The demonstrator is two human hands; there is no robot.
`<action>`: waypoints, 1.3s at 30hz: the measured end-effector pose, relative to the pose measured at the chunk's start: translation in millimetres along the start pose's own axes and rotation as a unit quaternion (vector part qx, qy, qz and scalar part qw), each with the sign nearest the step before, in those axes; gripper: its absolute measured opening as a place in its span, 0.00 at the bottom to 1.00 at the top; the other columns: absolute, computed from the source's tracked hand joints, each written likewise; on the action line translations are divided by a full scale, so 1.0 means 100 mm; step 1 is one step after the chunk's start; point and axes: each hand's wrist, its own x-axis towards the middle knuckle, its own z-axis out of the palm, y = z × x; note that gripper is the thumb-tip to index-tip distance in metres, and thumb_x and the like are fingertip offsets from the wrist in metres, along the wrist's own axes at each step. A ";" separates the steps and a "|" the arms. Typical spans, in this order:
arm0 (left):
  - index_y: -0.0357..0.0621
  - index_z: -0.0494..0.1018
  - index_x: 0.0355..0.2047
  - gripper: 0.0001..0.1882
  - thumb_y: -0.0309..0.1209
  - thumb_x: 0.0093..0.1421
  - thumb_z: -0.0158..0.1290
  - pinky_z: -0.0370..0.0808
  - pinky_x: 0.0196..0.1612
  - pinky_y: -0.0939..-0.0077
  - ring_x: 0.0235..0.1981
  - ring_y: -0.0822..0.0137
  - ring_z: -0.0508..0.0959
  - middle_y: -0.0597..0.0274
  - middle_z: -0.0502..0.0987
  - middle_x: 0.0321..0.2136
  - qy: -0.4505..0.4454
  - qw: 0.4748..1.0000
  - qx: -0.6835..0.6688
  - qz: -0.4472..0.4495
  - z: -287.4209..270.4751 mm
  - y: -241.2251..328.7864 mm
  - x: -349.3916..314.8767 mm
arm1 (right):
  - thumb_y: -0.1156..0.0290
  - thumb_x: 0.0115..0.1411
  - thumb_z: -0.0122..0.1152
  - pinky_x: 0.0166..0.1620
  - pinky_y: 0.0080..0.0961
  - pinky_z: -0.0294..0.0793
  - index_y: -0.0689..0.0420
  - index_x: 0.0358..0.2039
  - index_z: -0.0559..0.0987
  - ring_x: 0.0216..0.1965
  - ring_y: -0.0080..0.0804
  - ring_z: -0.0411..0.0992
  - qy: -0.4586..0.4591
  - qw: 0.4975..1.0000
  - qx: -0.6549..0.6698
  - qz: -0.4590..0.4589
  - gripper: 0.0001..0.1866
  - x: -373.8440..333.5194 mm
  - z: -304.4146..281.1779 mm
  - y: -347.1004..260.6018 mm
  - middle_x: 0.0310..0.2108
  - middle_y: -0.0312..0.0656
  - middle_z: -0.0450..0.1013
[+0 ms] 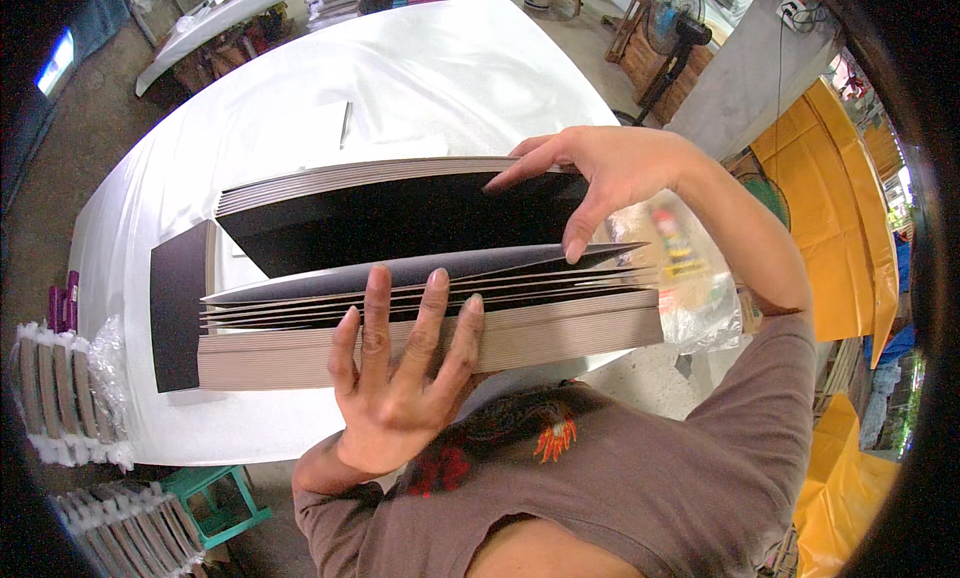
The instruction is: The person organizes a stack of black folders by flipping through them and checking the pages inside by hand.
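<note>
A thick stack of black cardboard sheets with grey-brown edges lies across the near side of the white table, its upper sheets fanned apart. My left hand is open, its spread fingers laid against the edges of this stack. Behind it a second bundle of black cardboard leans with its dark face toward me. My right hand arches over the right end, fingers on the rear bundle and thumb apart at the tip of an upper loose sheet. Another black board stack stands at the left.
White sheeting covers the table. A clear plastic bag lies right of the stacks. Wrapped bundles and a green stool stand at lower left. A fan stands beyond the table; orange sheeting hangs at right.
</note>
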 end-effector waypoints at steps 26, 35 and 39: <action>0.58 0.72 0.46 0.21 0.46 0.52 0.53 0.48 0.60 0.52 0.59 0.39 0.58 0.62 0.67 0.55 -0.025 0.999 -0.021 0.002 -0.04 0.00 0.01 | 0.53 0.32 0.73 0.59 0.32 0.58 0.59 0.54 0.68 0.56 0.43 0.62 0.044 0.999 -0.019 -0.020 0.47 -0.03 0.07 -0.01 0.53 0.51 0.64; 0.61 0.74 0.40 0.14 0.42 0.52 0.54 0.53 0.59 0.55 0.57 0.44 0.64 0.62 0.70 0.53 0.001 1.000 -0.026 -0.018 -0.06 0.04 0.05 | 0.77 0.52 0.56 0.58 0.29 0.59 0.54 0.52 0.71 0.55 0.38 0.63 0.010 0.995 0.000 -0.096 0.24 -0.01 0.05 0.01 0.51 0.48 0.68; 0.61 0.74 0.40 0.14 0.42 0.52 0.54 0.54 0.58 0.55 0.57 0.44 0.64 0.61 0.70 0.53 -0.007 0.999 -0.029 -0.015 -0.07 0.01 0.09 | 0.59 0.48 0.64 0.57 0.29 0.61 0.59 0.53 0.70 0.54 0.42 0.64 0.046 0.999 -0.002 -0.004 0.32 -0.01 0.10 -0.09 0.51 0.50 0.66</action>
